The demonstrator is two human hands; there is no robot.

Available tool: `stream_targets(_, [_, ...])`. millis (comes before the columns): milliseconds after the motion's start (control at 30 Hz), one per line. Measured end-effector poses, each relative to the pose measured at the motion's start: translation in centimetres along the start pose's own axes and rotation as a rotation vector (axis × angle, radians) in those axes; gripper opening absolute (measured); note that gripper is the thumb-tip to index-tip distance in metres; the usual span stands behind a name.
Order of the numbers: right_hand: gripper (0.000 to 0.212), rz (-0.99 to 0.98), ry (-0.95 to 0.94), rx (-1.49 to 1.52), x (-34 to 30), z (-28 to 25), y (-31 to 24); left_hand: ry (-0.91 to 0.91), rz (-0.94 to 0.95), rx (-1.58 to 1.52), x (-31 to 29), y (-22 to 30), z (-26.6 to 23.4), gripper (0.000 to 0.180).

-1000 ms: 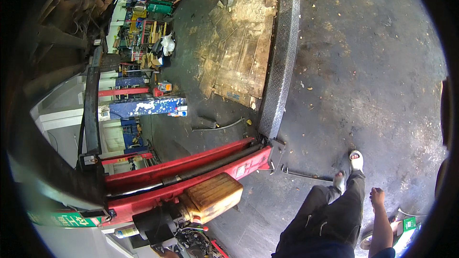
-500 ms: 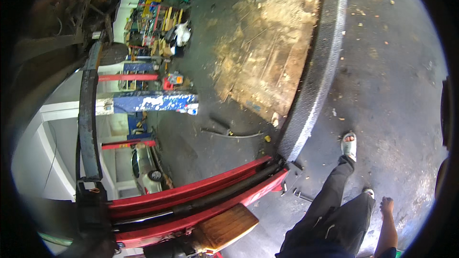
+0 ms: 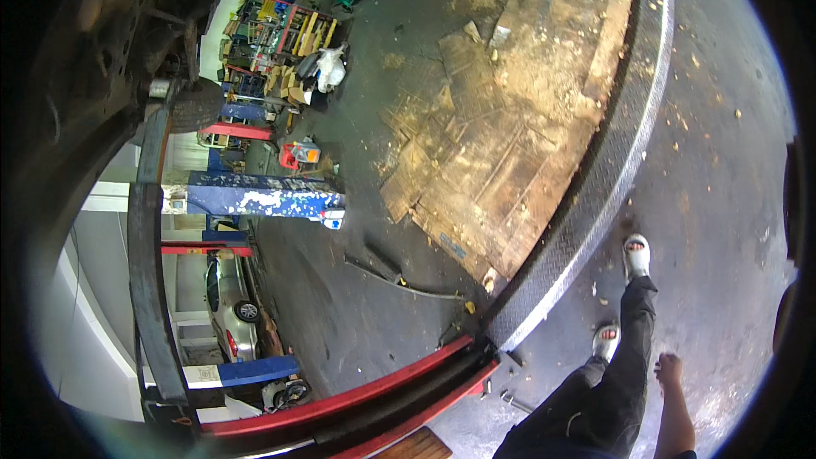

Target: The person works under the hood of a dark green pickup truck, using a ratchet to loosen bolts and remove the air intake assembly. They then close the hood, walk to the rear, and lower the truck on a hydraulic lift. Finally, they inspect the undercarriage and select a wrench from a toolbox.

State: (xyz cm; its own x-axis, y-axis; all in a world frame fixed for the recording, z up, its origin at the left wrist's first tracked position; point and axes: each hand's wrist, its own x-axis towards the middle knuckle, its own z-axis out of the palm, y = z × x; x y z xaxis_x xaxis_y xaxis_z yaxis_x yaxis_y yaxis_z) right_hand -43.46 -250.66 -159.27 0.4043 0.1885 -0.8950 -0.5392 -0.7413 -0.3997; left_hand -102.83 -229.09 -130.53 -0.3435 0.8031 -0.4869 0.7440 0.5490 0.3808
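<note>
My right hand [image 3: 669,368] hangs beside my right leg over the dark floor. Its fingers look curled in, with nothing visible in them, and it touches nothing. My left hand is out of sight. Both of my legs, in dark trousers [image 3: 625,374], come up from the lower edge, with pale open-toed sandals on the feet. Left of my feet runs a long black metal ramp [image 3: 586,221] with a textured surface. It meets a red lift beam [image 3: 357,391] at its lower end.
Stained, broken wooden boards [image 3: 527,144] lie beyond the ramp. A chipped blue post [image 3: 263,195] and a silver car [image 3: 231,302] are on the left. Cluttered shelves [image 3: 289,25] stand farther back. A vehicle's underside [image 3: 93,34] fills the upper left. Small metal tools [image 3: 516,401] lie near my feet.
My legs have changed stride, with the other foot now forward. My view has shifted, showing more of the ramp and boards. My right hand sits slightly left of where it was, still empty-looking.
</note>
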Motion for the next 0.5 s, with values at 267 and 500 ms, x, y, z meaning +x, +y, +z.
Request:
stream_targets(267, [0.027, 0.135, 0.177, -0.097, 8.1, -4.3, -14.4, -0.282, -0.224, -0.213, 5.0, 15.9, 7.7, 0.036])
stream_targets(500, [0.029, -0.147, 0.197, -0.07, 18.0, 3.4, -44.1, -0.327, -0.226, -0.24, 22.4, 34.3, 8.3, 0.034])
